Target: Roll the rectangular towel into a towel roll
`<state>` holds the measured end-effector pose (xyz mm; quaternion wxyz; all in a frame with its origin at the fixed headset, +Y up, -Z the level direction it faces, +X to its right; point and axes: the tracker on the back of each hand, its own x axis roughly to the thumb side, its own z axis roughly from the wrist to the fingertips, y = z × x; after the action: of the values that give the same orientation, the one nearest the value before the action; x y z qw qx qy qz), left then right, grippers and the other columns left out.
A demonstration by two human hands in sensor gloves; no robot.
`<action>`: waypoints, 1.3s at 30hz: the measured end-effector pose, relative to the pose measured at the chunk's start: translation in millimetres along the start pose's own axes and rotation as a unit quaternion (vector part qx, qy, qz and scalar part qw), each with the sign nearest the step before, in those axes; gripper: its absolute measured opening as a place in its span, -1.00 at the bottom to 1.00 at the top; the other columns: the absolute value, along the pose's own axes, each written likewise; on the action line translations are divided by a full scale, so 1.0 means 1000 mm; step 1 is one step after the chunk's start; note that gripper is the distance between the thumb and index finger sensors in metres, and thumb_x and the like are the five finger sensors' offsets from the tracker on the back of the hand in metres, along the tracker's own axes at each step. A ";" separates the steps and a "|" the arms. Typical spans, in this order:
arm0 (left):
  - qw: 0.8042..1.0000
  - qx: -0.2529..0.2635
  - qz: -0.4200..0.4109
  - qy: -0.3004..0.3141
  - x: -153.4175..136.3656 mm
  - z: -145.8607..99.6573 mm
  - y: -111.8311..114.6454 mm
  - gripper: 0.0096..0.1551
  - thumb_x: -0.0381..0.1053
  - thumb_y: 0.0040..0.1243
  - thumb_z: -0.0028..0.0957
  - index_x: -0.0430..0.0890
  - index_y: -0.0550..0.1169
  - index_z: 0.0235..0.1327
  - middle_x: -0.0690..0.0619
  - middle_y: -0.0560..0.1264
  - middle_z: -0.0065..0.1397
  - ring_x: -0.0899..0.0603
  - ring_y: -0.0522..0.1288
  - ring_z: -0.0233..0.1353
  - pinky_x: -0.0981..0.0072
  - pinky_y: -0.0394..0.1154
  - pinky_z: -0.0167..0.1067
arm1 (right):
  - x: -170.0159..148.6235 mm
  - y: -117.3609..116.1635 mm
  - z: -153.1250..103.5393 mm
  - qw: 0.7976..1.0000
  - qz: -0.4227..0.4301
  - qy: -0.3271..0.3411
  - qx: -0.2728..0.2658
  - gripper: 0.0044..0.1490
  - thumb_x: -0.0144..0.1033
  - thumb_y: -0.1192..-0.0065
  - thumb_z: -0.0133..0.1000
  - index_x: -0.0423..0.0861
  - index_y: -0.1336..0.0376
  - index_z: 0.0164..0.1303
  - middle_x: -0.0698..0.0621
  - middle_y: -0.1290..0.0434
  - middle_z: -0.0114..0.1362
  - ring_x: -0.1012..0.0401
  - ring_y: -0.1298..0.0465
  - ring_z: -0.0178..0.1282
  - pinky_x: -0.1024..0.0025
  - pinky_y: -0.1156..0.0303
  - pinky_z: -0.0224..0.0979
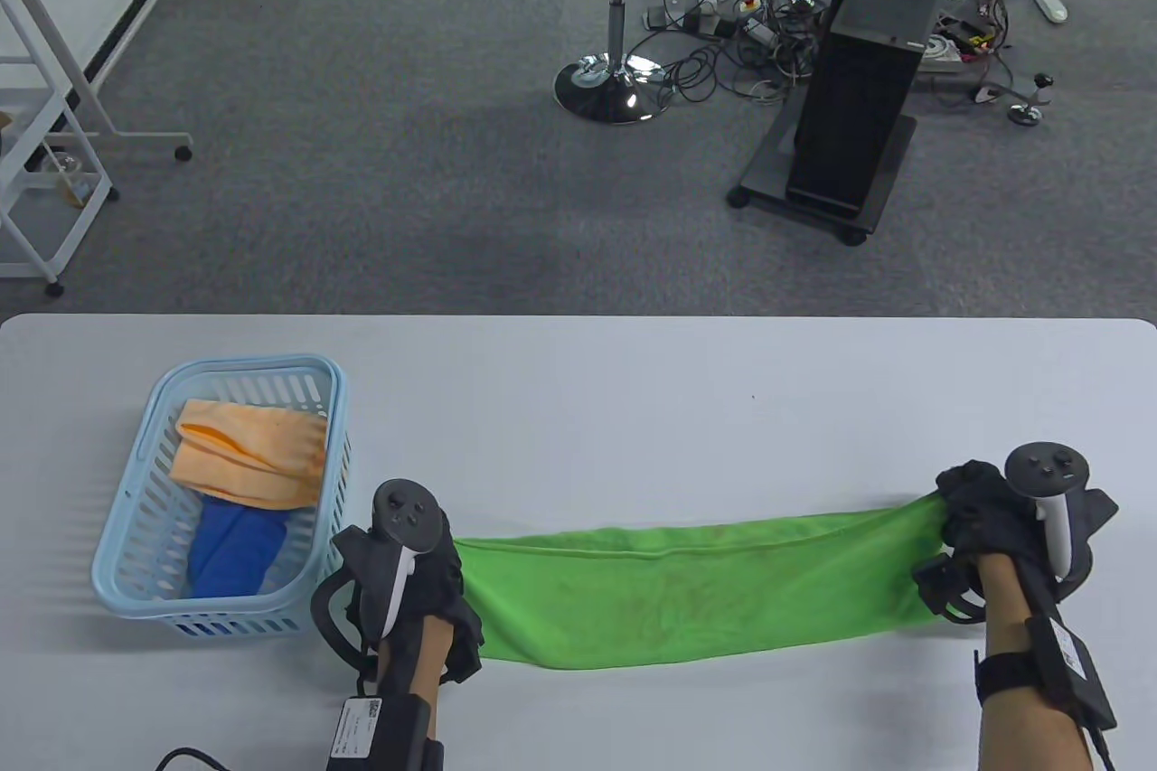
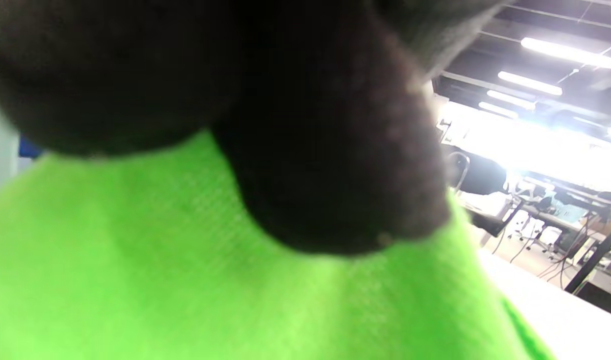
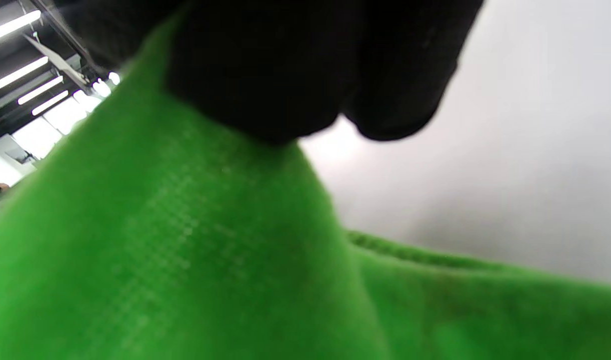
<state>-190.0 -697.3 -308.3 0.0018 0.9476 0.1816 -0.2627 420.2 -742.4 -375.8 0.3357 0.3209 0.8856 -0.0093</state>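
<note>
A bright green towel (image 1: 687,595) lies folded lengthwise and stretched out near the table's front edge. My left hand (image 1: 425,581) grips its left end, and my right hand (image 1: 981,527) grips its right end, which is bunched and slightly raised. In the left wrist view dark gloved fingers (image 2: 330,150) press down on the green towel (image 2: 185,280). The right wrist view shows curled black fingers (image 3: 265,75) clamped on the green cloth (image 3: 160,250), with white table behind.
A light blue plastic basket (image 1: 339,446) stands at the left of the white table (image 1: 633,409), holding a folded orange towel (image 1: 253,455) and a blue towel (image 1: 230,550). It sits close beside my left hand. Beyond the table's far edge is grey carpet.
</note>
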 end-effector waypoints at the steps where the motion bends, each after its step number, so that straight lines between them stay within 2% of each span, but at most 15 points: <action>1: 1.000 0.002 -0.003 0.001 0.000 -0.001 -0.001 -0.52 0.17 0.17 0.03 -0.28 0.67 -0.35 -0.49 0.71 0.02 0.19 0.84 -0.63 0.35 0.77 -0.69 | 0.000 0.001 0.001 1.000 0.004 0.000 -0.003 -0.44 -0.07 -0.20 -0.19 -0.01 -0.41 -0.02 0.08 -0.60 -0.16 0.29 -0.62 -0.45 0.19 -0.60 0.05; 5: 0.999 0.028 -0.043 0.013 0.000 0.000 -0.007 -0.51 0.16 0.16 0.04 -0.29 0.67 -0.36 -0.50 0.71 0.02 0.18 0.84 -0.63 0.34 0.77 -0.70 | -0.003 0.008 0.003 1.000 0.012 -0.002 -0.017 -0.44 -0.06 -0.18 -0.18 0.00 -0.40 -0.01 0.10 -0.60 -0.16 0.31 -0.62 -0.44 0.21 -0.60 0.06; 7: 0.999 0.017 -0.041 0.005 0.000 0.003 -0.004 -0.51 0.16 0.16 0.03 -0.29 0.66 -0.31 -0.50 0.70 0.02 0.18 0.84 -0.62 0.34 0.77 -0.69 | -0.004 0.006 0.005 1.000 0.011 -0.010 -0.016 -0.44 -0.06 -0.19 -0.18 -0.01 -0.40 -0.01 0.08 -0.60 -0.15 0.29 -0.63 -0.44 0.19 -0.60 0.06; 8: 0.999 0.005 -0.035 0.000 0.001 0.006 -0.001 -0.48 0.17 0.17 0.03 -0.28 0.66 -0.22 -0.50 0.70 0.03 0.17 0.85 -0.62 0.33 0.77 -0.69 | -0.004 0.003 0.006 1.000 0.004 -0.012 -0.008 -0.43 -0.05 -0.19 -0.17 0.00 -0.39 0.02 0.08 -0.59 -0.10 0.29 -0.64 -0.39 0.19 -0.59 0.09; 10: 0.999 -0.040 -0.014 -0.016 0.003 0.010 0.004 -0.29 0.24 0.17 0.02 -0.26 0.56 0.20 -0.51 0.66 0.10 0.15 0.86 -0.56 0.31 0.78 -0.64 | -0.003 -0.001 0.004 1.000 0.007 -0.014 0.002 -0.35 -0.05 -0.19 -0.16 -0.04 -0.34 0.13 0.01 -0.56 0.05 0.23 -0.68 -0.26 0.13 -0.56 0.15; 13: 0.998 -0.051 -0.015 -0.015 0.007 0.008 0.004 -0.11 0.28 0.19 0.00 -0.28 0.43 0.42 -0.51 0.63 0.16 0.11 0.87 -0.52 0.27 0.78 -0.61 | 0.005 -0.003 -0.002 1.000 0.003 -0.004 0.002 -0.18 -0.04 -0.19 -0.16 -0.10 -0.24 0.32 -0.10 -0.45 0.29 0.17 -0.67 -0.05 0.05 -0.50 0.25; 18: 0.998 -0.064 -0.017 -0.012 0.007 -0.001 -0.010 -0.02 0.31 0.22 -0.02 -0.29 0.35 0.49 -0.48 0.60 0.21 0.09 0.88 -0.47 0.26 0.78 -0.58 | 0.022 0.010 -0.020 1.000 -0.026 0.013 -0.013 -0.11 -0.01 -0.19 -0.16 -0.08 -0.19 0.42 -0.14 -0.30 0.45 0.06 -0.57 0.23 -0.04 -0.41 0.35; 22: 0.996 -0.083 -0.020 0.002 0.006 -0.011 -0.017 0.01 0.36 0.22 -0.04 -0.22 0.32 0.53 -0.46 0.57 0.28 0.04 0.87 -0.42 0.20 0.77 -0.53 | 0.037 0.024 -0.037 0.997 -0.066 0.024 -0.025 -0.06 0.07 -0.21 -0.17 -0.08 -0.20 0.44 -0.15 -0.25 0.50 -0.06 -0.44 0.39 -0.14 -0.32 0.40; 26: 0.994 -0.083 0.014 0.066 0.022 -0.033 -0.015 -0.16 0.37 0.19 -0.04 -0.02 0.47 0.48 -0.36 0.56 0.35 -0.10 0.84 -0.21 0.03 0.71 -0.28 | 0.063 0.025 -0.060 0.991 -0.117 0.068 -0.021 -0.07 0.12 -0.22 -0.18 -0.03 -0.26 0.41 -0.15 -0.21 0.53 -0.07 -0.35 0.44 -0.17 -0.23 0.46; 28: 0.992 -0.086 0.006 0.095 0.032 -0.045 -0.008 -0.23 0.34 0.20 -0.03 0.01 0.55 0.41 -0.34 0.57 0.36 -0.16 0.81 -0.08 -0.05 0.67 -0.16 | 0.079 0.016 -0.071 0.987 -0.128 0.097 -0.005 -0.10 0.10 -0.24 -0.18 0.00 -0.28 0.40 -0.14 -0.18 0.54 -0.08 -0.30 0.47 -0.18 -0.17 0.49; 29: 0.989 -0.092 -0.004 0.118 0.039 -0.052 -0.001 -0.26 0.32 0.21 -0.03 0.02 0.57 0.40 -0.34 0.58 0.37 -0.24 0.76 0.07 -0.12 0.63 -0.07 | 0.088 0.007 -0.079 0.984 -0.133 0.119 0.009 -0.12 0.09 -0.24 -0.17 0.01 -0.29 0.40 -0.13 -0.17 0.55 -0.08 -0.29 0.48 -0.18 -0.16 0.50; 31: 0.976 -0.111 -0.019 0.188 0.053 -0.062 0.016 -0.33 0.24 0.24 -0.03 0.03 0.62 0.35 -0.31 0.54 0.44 -0.39 0.58 0.31 -0.29 0.46 0.15 | 0.106 -0.011 -0.092 0.976 -0.131 0.168 0.033 -0.16 0.05 -0.25 -0.17 0.03 -0.32 0.37 -0.11 -0.16 0.55 -0.06 -0.26 0.51 -0.17 -0.14 0.52; 33: 0.958 -0.131 -0.009 0.256 0.066 -0.070 0.035 -0.39 0.18 0.26 -0.03 0.05 0.64 0.30 -0.28 0.51 0.46 -0.40 0.49 0.37 -0.32 0.38 0.24 | 0.123 -0.036 -0.106 0.966 -0.120 0.220 0.060 -0.21 0.00 -0.28 -0.18 0.03 -0.35 0.32 -0.10 -0.18 0.54 -0.06 -0.28 0.50 -0.15 -0.15 0.52; 36: 0.933 -0.171 0.043 0.313 0.084 -0.082 0.067 -0.43 0.15 0.29 -0.05 0.08 0.65 0.26 -0.24 0.47 0.45 -0.38 0.44 0.39 -0.32 0.32 0.28 | 0.146 -0.083 -0.128 0.947 -0.148 0.256 0.124 -0.24 -0.04 -0.29 -0.17 0.05 -0.36 0.31 -0.09 -0.17 0.55 -0.04 -0.28 0.51 -0.14 -0.16 0.53; 39: 0.920 -0.196 0.101 0.323 0.099 -0.094 0.093 -0.40 0.18 0.32 -0.09 0.10 0.63 0.27 -0.20 0.49 0.41 -0.34 0.48 0.35 -0.30 0.39 0.26 | 0.162 -0.132 -0.145 0.922 -0.221 0.279 0.151 -0.23 -0.06 -0.31 -0.18 0.06 -0.35 0.32 -0.08 -0.15 0.55 -0.04 -0.26 0.52 -0.17 -0.16 0.52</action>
<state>-32.9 -740.6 -285.3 0.1552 0.9750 0.1235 0.0999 166.3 -722.3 -387.3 0.0119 0.1536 0.9799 -0.1271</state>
